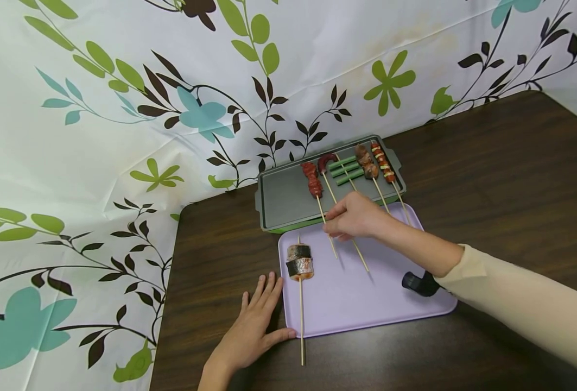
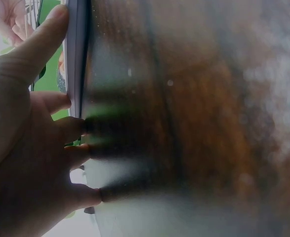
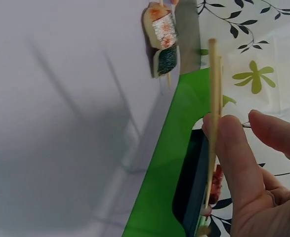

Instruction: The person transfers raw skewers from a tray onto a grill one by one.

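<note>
A grey griddle pan (image 1: 283,198) on a green base holds several skewers: red sausage (image 1: 311,179), green beans (image 1: 344,167), brown meat (image 1: 366,161). In front lies a lilac tray (image 1: 356,293) with a fish skewer (image 1: 299,260) at its left. My right hand (image 1: 338,228) reaches over the pan's near edge and pinches a wooden skewer stick (image 3: 213,123) between thumb and fingers (image 3: 236,148); which skewer it belongs to is unclear. My left hand (image 1: 256,326) lies flat on the dark table (image 1: 488,179), its thumb (image 2: 41,39) against the tray's edge (image 2: 77,59).
A leaf-patterned cloth (image 1: 97,136) covers the wall behind and the table's left side. The fish skewer's stick overhangs the lilac tray's front edge. A black object (image 1: 419,284) sits under my right wrist on the tray. Bare dark wood extends to the right.
</note>
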Available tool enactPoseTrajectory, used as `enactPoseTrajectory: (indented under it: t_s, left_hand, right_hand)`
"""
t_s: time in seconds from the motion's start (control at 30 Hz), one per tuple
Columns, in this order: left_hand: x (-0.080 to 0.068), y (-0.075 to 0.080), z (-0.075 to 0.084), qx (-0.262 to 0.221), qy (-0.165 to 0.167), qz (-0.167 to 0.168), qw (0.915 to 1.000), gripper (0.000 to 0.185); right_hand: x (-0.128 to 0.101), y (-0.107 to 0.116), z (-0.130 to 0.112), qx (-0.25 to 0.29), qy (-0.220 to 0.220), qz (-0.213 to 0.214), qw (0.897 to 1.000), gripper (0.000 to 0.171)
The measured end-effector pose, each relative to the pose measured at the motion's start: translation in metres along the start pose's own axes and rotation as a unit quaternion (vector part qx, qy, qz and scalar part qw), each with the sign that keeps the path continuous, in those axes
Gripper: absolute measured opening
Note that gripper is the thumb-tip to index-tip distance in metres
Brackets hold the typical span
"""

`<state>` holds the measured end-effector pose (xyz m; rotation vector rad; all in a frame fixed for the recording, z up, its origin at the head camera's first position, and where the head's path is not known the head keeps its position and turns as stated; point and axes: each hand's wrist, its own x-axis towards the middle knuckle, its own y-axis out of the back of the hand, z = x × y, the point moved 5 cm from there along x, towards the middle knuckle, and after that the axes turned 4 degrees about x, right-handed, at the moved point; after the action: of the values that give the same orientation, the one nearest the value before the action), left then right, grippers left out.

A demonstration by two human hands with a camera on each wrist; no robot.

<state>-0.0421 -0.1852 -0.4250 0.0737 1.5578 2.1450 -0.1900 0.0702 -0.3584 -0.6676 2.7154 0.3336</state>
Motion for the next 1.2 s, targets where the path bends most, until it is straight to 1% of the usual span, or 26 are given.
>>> enactPoseTrajectory:
  t_s: [0.17,0.27,0.4,0.5,0.6,0.73,0.83,1.0,1.2]
  left_hand:
    - [0.000,0.000,0.000,0.000,0.004,-0.006,1.0000,0.099]
    - [0.000,0.001,0.000,-0.003,0.002,-0.005,1.0000,0.099]
    - [0.000,0.001,0.000,-0.002,0.002,-0.002,1.0000,0.100]
    - [0.000,0.000,0.000,0.001,0.001,0.002,1.0000,0.100]
    - [0.000,0.000,0.001,0.000,0.001,0.005,1.0000,0.100]
    - [0.000,0.001,0.001,-0.002,0.000,0.005,1.0000,0.100]
    - [0.001,0.001,0.001,-0.005,-0.001,0.007,1.0000,0.100]
    - [0.000,0.001,0.001,-0.008,-0.004,0.011,0.9999,0.100]
    - [0.000,0.001,0.000,-0.009,-0.005,0.008,0.9999,0.100]
  right_hand:
    - [-0.010,0.004,-0.003,-0.023,0.006,0.002,1.000,0.038]
    - [-0.016,0.007,-0.005,-0.020,0.014,-0.004,1.000,0.039]
    - [-0.028,0.004,-0.008,0.001,0.044,-0.026,0.999,0.039]
    - [-0.041,-0.005,-0.010,0.024,0.064,-0.053,0.996,0.037]
    - [-0.057,-0.018,-0.009,0.046,0.070,-0.088,0.993,0.036]
    - [-0.074,-0.040,0.000,0.066,0.065,-0.136,0.986,0.032]
    - [-0.082,-0.055,0.012,0.076,0.061,-0.156,0.983,0.029]
    - [-0.084,-0.072,0.035,0.073,0.059,-0.149,0.984,0.029]
    - [-0.075,-0.084,0.061,0.102,0.054,-0.121,0.986,0.028]
